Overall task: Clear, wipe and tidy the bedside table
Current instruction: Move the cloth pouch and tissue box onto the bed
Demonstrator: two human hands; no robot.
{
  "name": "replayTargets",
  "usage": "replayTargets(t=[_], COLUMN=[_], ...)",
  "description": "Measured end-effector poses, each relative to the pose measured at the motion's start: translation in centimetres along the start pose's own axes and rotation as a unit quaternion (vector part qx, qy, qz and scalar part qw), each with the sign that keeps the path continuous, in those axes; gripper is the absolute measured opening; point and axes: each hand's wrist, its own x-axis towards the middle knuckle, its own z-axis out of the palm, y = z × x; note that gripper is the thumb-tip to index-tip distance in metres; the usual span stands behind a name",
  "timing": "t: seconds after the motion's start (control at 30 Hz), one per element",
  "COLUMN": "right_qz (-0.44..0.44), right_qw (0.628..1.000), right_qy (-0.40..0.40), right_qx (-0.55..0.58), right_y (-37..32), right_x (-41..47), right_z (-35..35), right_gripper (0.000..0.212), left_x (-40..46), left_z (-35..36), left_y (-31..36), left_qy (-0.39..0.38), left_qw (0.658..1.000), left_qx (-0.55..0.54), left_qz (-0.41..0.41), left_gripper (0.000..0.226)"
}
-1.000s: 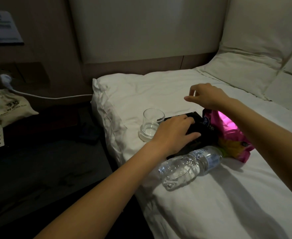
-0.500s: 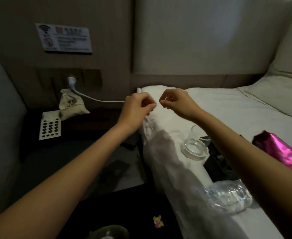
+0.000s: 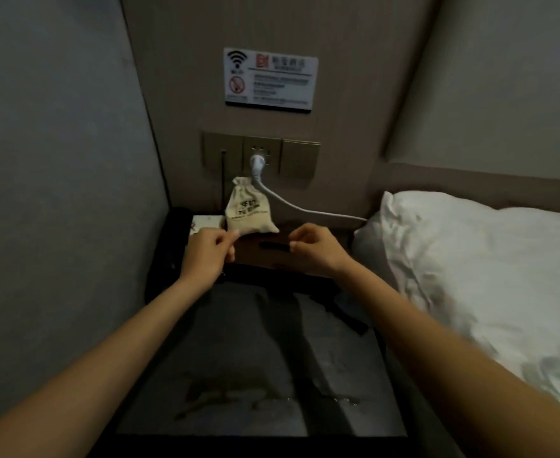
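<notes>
The dark bedside table (image 3: pixel 239 375) fills the lower middle; its glossy top is smudged. At its back a beige cloth pouch (image 3: pixel 247 211) with printed characters leans on the wall. My left hand (image 3: pixel 207 251) hovers just below the pouch with thumb and forefinger pinched together. A short way to its right, my right hand (image 3: pixel 316 249) is at the same height with its fingers curled in a pinch. Both seem to pinch the thin clear plastic bag, which is too faint to make out between them.
A white cable (image 3: pixel 305 211) runs from the wall socket plug (image 3: pixel 258 160) to the bed (image 3: pixel 470 259) on the right. A white card (image 3: pixel 205 223) lies behind my left hand. A grey wall (image 3: pixel 57 193) closes the left side. Shiny plastic (image 3: pixel 556 378) lies on the bed's edge.
I have turned from the bed to the bedside table. Both hands left the items on the bed, picked up a clear plastic bag and moved apart over the table's back.
</notes>
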Motion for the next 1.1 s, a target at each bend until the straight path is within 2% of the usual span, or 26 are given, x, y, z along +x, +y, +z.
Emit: replayTargets(t=[0.07,0.17,0.23,0.33,0.4,0.5,0.8,1.1], right_qz=[0.012,0.019,0.011,-0.001,-0.016,-0.049,-0.067,-0.134], right_qw=[1.000,0.995,0.983,0.945,0.923,0.918,0.922,0.904], right_qy=[-0.015,-0.051,-0.080,-0.121,-0.131,-0.102,-0.092,-0.071], right_qx=[-0.012,-0.080,-0.166,-0.305,-0.361,-0.380,-0.371,-0.399], right_y=[0.7,1.9,2.8,4.2,4.9,5.6,5.6,1.8], right_x=[1.9,3.7,4.5,5.2,5.4,5.7,4.8,2.7], right_z=[1.7,3.6,4.4,5.2,5.7,6.0,6.0,3.9], right_gripper=[0.019,0.041,0.056,0.079,0.087,0.077,0.072,0.075], left_x=[1.6,4.3,6.1,8.2,9.1,10.1,8.4,3.8], left_z=[-0.1,0.4,1.2,2.6,3.7,5.0,5.2,0.8], left_y=[-1.8,-3.8,-4.6,-5.0,-5.2,-5.3,-5.3,-2.3], left_qy=[0.001,0.001,-0.019,-0.056,-0.092,-0.116,-0.032,0.010], left_qw=[1.000,0.999,0.999,0.998,0.996,0.993,0.992,0.993], left_qx=[0.022,0.040,0.036,0.010,0.003,-0.003,-0.099,-0.113], left_qz=[-0.005,-0.006,-0.005,-0.012,-0.010,-0.002,-0.077,-0.035], left_gripper=[0.040,0.017,0.023,0.035,0.036,0.035,0.034,0.054])
